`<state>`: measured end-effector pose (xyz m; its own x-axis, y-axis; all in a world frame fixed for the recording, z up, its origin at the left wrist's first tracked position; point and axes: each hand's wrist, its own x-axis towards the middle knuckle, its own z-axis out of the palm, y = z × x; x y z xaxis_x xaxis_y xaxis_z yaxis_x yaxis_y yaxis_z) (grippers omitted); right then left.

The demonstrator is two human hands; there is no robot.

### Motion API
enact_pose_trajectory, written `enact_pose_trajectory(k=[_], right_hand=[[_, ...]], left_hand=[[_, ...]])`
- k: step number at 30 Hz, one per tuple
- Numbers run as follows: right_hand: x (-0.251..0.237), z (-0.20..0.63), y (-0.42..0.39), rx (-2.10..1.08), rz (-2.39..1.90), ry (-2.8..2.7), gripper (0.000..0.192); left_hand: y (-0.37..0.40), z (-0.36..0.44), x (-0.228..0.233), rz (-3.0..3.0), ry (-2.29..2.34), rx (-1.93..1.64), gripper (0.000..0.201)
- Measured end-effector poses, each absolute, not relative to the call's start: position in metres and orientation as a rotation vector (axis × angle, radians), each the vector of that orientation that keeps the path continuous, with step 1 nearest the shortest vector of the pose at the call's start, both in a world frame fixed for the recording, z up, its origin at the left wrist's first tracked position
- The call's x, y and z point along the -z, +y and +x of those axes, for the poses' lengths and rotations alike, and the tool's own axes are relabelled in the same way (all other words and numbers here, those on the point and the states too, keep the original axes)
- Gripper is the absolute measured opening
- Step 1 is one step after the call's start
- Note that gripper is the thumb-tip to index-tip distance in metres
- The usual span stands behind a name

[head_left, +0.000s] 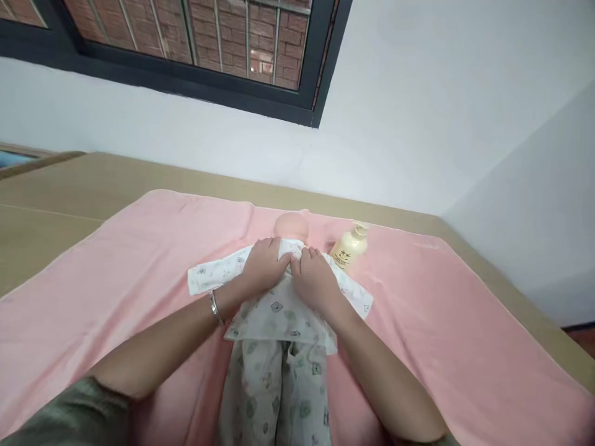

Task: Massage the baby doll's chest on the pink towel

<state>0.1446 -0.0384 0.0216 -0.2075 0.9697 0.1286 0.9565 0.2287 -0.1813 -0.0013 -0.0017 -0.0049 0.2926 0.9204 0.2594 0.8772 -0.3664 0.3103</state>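
A baby doll lies on its back, its bald head (291,227) pointing away from me. It wears a white baby shirt (279,313) with small green and grey prints, sleeves spread to both sides. Below the shirt's hem are matching printed baby trousers (304,390). My left hand (264,265), with a silver bangle on its wrist, grips the shirt's front near the collar. Right beside it, my right hand (316,279) pinches the same cloth, thumbs close together. The fingertips are partly buried in the fabric. The doll's face is not visible.
A pink blanket (427,310) with slight folds covers the tan surface (60,186) under the doll. A pale yellow pump bottle (351,246) is on the blanket, right of the doll's head. Behind are a white wall (395,111) and a dark-framed window (186,68).
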Motion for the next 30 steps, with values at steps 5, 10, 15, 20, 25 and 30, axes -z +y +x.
enact_pose_trajectory(k=[5, 10, 15, 20, 25, 30], right_hand=[[-0.018, 0.161, -0.012, -0.326, -1.927, -2.149, 0.053], [-0.019, 0.153, -0.018, -0.237, -1.971, -2.141, 0.05], [-0.025, 0.135, -0.044, -0.112, -1.976, -2.218, 0.051], [-0.021, 0.157, -0.018, -0.289, -1.949, -2.189, 0.048], [-0.016, 0.157, -0.014, -0.281, -2.013, -2.112, 0.053], [-0.022, 0.133, -0.045, -0.222, -1.991, -2.212, 0.057]], left_hand=[[-0.023, 0.008, 0.019, 2.537, 1.797, -0.785, 0.045], [-0.015, 0.003, 0.019, 2.483, 1.764, -0.809, 0.037], [-0.006, -0.003, 0.015, 2.417, 1.77, -0.754, 0.028], [-0.033, 0.011, 0.024, 2.55, 1.791, -0.873, 0.052], [-0.027, 0.009, 0.02, 2.508, 1.777, -0.792, 0.046], [-0.002, -0.004, 0.011, 2.375, 1.739, -0.704, 0.035]])
